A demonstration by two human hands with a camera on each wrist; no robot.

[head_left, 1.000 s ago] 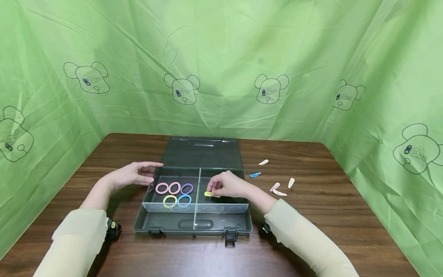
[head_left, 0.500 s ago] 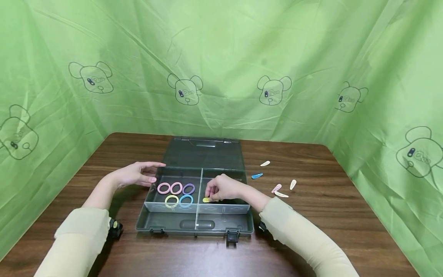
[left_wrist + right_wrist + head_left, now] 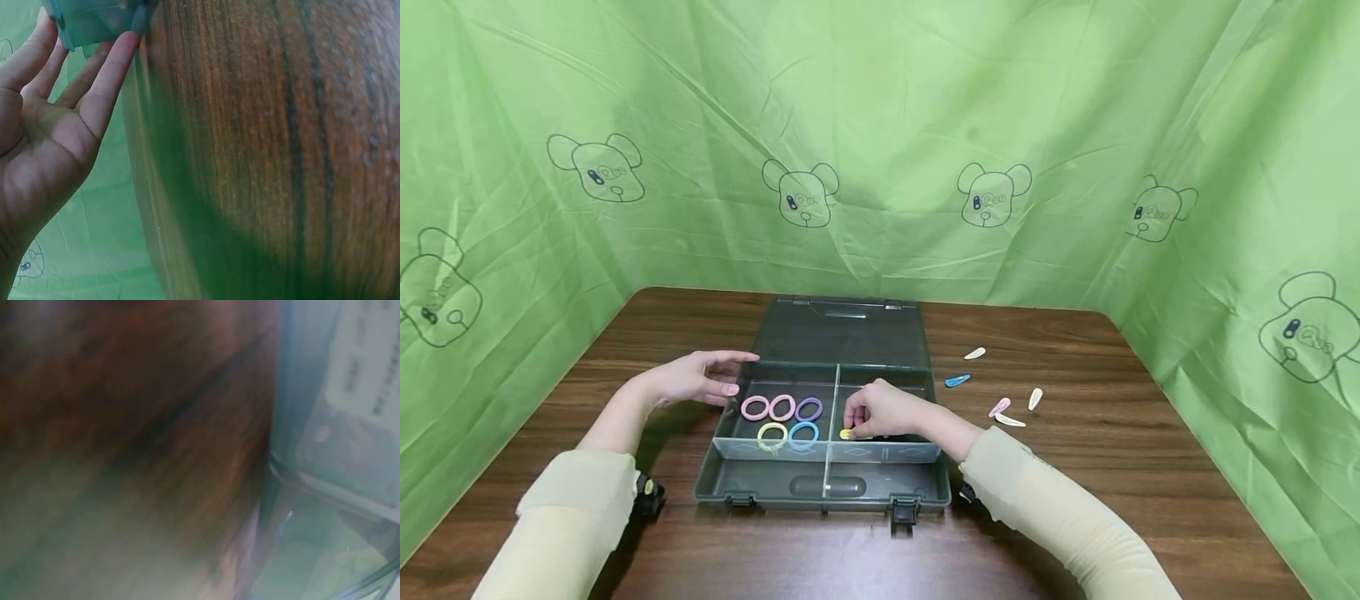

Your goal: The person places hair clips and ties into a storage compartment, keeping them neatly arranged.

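A dark translucent divided box point(image 3: 760, 482) lies with its lid laid back. My right hand point(image 3: 891, 408) reaches down into its right back compartment and pinches a yellow hair clip point(image 3: 846, 434) close to the front divider; the fingers cover most of the clip. My left hand point(image 3: 688, 379) rests its fairly straight fingers and thumb against the left wall, and the left wrist view has these fingertips point(image 3: 128, 40) at the box's corner point(image 3: 94, 25). In the left back compartment lie several hair ties: pink ones, a purple one point(image 3: 808, 408), a yellow one and a blue one point(image 3: 803, 435).
Right of the box, on the wooden table point(image 3: 1097, 467), are a blue hair clip point(image 3: 957, 381), a pink clip point(image 3: 999, 407) and a few whitish clips point(image 3: 1035, 400). The lid point(image 3: 842, 333) extends toward the green curtain point(image 3: 880, 233). A latch point(image 3: 904, 512) sticks out in front.
The right hand has lowered the yellow hair clip toward the compartment's front, near the divider. The left hand keeps its place at the box wall. The view has shifted slightly.
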